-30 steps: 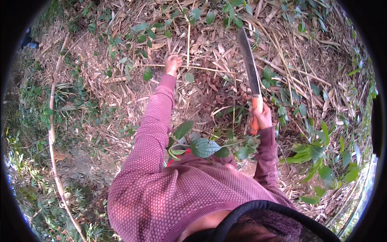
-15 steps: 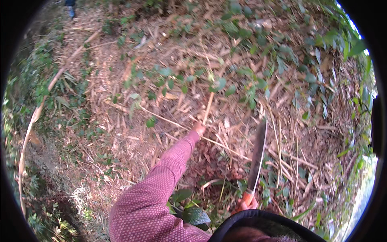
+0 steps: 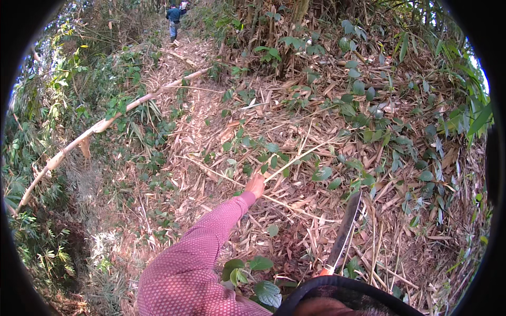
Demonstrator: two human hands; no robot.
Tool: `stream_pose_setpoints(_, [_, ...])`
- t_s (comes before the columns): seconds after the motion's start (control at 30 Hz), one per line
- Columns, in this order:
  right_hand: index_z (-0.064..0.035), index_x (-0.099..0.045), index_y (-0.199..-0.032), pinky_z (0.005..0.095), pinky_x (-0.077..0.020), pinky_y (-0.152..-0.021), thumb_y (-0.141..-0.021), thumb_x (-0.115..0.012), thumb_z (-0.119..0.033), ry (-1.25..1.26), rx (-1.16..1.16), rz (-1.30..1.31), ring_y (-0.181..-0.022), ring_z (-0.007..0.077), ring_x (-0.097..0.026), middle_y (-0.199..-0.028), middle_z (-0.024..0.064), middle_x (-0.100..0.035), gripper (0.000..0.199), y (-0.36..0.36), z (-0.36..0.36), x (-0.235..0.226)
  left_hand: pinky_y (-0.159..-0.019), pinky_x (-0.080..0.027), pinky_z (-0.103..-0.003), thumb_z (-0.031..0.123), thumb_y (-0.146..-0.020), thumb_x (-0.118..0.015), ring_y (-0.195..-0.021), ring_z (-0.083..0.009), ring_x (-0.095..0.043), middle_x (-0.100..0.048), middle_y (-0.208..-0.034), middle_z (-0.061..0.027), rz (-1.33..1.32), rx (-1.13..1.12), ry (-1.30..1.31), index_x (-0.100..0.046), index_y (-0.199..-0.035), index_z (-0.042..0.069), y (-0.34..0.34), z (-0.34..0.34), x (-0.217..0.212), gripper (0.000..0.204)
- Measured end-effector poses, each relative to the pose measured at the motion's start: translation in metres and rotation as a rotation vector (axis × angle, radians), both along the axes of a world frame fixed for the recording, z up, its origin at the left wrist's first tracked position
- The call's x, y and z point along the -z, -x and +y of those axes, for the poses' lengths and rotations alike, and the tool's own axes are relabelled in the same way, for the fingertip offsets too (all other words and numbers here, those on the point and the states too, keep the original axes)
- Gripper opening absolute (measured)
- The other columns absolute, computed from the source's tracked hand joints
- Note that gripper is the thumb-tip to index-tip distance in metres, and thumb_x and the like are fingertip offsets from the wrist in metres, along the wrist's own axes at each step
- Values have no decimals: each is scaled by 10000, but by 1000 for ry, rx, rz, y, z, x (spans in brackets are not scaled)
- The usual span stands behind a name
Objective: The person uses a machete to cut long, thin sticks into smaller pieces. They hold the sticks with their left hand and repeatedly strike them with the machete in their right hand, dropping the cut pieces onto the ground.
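Observation:
My left arm, in a red patterned sleeve, stretches forward over dry litter. At its end my left hand (image 3: 256,184) is closed around the near end of a thin pale stick (image 3: 299,159), which slants away to the far right. Another thin stick (image 3: 211,170) lies across the ground and passes beneath that hand. On the right, a machete (image 3: 343,231) with a long dark blade points forward, its orange handle (image 3: 326,272) partly showing. A dark curved brim (image 3: 337,282) covers my right hand at the handle.
A long bare pole (image 3: 105,124) lies slanting across the left side. Leafy vines (image 3: 348,108) creep over the dry litter at the right. Broad green leaves (image 3: 268,293) stand near my left arm. Far up the path is a person (image 3: 173,22) in dark clothes.
The view has tilted up, bringing in the path and trees. The stick in my left hand has swung from nearly straight ahead toward the right. My right hand has slipped behind the brim.

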State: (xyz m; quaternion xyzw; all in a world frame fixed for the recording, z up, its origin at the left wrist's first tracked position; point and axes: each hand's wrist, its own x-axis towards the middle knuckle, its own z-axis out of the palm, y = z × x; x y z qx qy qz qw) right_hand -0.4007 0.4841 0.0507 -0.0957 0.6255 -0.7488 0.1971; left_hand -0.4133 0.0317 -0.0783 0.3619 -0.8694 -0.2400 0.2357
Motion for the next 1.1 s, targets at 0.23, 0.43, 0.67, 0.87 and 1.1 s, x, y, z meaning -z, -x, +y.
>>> stream_pose_setpoints(0.23, [-4,-472,-911,243,-427,-416,-705,-567,11,86,-128,-113,-438,136,-495,-653,64,-529,227,3,-10,-7,-439,-462,-224,6,-884,-389,-617,-130,-563,-583,-871,-77,142,208,-1022,-453,-966,22,-81,123,-14,105])
stream_pose_setpoints(0.43, [-29,-514,-1014,230,-448,-595,-723,-560,-22,-105,-139,69,-648,94,-518,-779,13,-533,294,-2,-52,7,-582,-430,-384,250,-900,-472,-626,-241,-556,-555,-687,-115,167,155,-698,-481,-956,43,-99,222,-26,214])
stream_pose_setpoints(0.67, [4,-532,-1019,249,-449,-661,-689,-635,-39,-30,-127,330,-734,122,-539,-889,64,-569,348,-27,-98,41,-596,-435,-262,199,-896,-506,-649,-98,-548,-566,-712,-49,493,177,-698,-476,-1015,37,-101,248,-8,204])
stream_pose_setpoints(0.87, [0,-405,-1160,274,-487,-680,-767,-569,20,265,-47,285,-736,159,-571,-937,86,-554,426,-35,-103,26,-527,-404,-197,118,-886,-509,-603,-71,-493,-571,-741,-5,1005,93,-895,-461,-965,56,-102,168,-17,111])
stream_pose_setpoints(1.1, [-49,-329,-1254,302,-524,-687,-805,-565,21,499,166,339,-826,187,-575,-1041,127,-523,513,13,-88,-47,-500,-438,-215,137,-907,-487,-600,-85,-527,-557,-776,-31,903,-237,-443,-456,-1142,25,-180,85,-20,262])
